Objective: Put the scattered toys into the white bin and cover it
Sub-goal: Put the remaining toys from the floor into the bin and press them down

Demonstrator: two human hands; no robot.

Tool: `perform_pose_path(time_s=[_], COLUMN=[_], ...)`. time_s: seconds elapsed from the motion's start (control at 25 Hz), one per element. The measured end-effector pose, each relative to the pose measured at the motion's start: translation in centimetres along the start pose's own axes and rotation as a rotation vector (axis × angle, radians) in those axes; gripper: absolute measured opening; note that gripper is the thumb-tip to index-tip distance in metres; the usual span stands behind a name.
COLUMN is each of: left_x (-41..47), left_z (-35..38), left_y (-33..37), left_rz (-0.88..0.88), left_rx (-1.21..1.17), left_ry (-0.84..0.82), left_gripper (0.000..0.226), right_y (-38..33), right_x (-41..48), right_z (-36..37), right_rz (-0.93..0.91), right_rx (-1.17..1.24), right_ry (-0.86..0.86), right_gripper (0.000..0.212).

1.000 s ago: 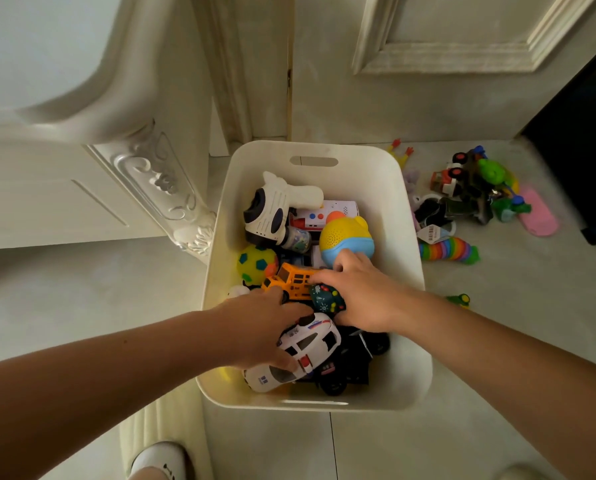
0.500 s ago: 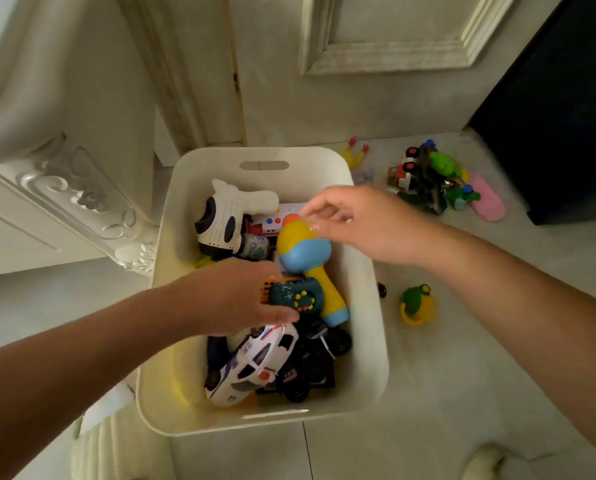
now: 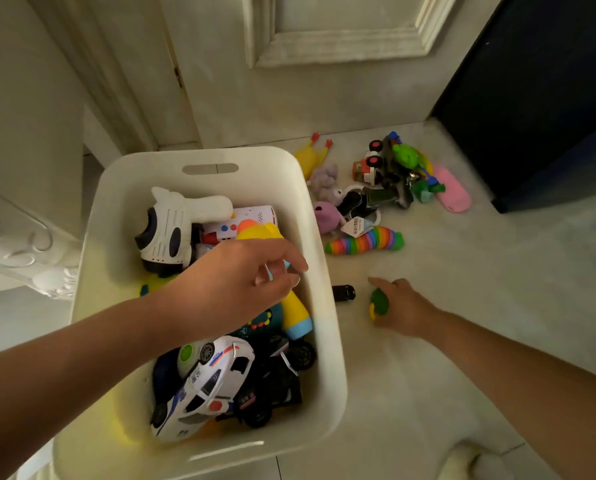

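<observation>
Right hand [image 3: 405,311], over white bin [image 3: 217,157] half a second ago, now down on floor [image 3: 497,306] just right of bin, fingers [image 3: 379,282] closing round small green-and-yellow toy [image 3: 379,303]; left hand [image 3: 234,289], off toys, hovers above bin, fingers loosely curled, empty. Small black car [image 3: 343,292], rainbow slug [image 3: 364,241] await beside bin; no lid visible

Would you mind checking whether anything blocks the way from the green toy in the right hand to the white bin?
Only a small black toy lies on the floor between the right hand, closed on the green toy, and the bin. The left hand hovers over the bin's open top.
</observation>
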State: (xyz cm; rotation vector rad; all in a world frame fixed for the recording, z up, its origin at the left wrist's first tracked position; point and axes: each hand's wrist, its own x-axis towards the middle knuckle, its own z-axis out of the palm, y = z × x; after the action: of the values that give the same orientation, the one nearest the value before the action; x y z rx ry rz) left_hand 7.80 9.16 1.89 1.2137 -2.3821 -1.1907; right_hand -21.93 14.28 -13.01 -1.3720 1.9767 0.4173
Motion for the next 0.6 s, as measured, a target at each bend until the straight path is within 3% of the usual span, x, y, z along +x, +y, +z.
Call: perform_pose_path(time_s=[0.16,0.28,0.4,0.52,0.6], left_x=[-0.1,-0.3,-0.6,-0.5,-0.5], left_z=[0.1,-0.3,-0.6,-1.0,-1.4], left_y=[-0.4,-0.6,-0.9,-1.5,-2.2], left_rz=[-0.017,-0.048,-0.08,-0.126,-0.159], left_rx=[-0.031,-0.067,-0.088,-0.145,-0.15], left_ry=[0.021,0.049,0.092,0.156,0.171], left_gripper=[0.018,0.021,0.022,0.021,0.019], right_y=[-1.4,-3.2,-4.5,-5.1,-6.0], right_x=[-0.2,-0.8,-0.4,1.0,1.3], right_z=[0.7,-0.6,0.6,2.3,2.5], right_rz=[-0.077,-0.074,-0.133,-0.144,-0.072], right_rx=[0.054,0.022,-0.16,-0.347,-0.34], right_ry=[0.14,0.125,0.176,0.049,0.057], right_gripper=[0.05,0.043,0.055,0.092,0.083])
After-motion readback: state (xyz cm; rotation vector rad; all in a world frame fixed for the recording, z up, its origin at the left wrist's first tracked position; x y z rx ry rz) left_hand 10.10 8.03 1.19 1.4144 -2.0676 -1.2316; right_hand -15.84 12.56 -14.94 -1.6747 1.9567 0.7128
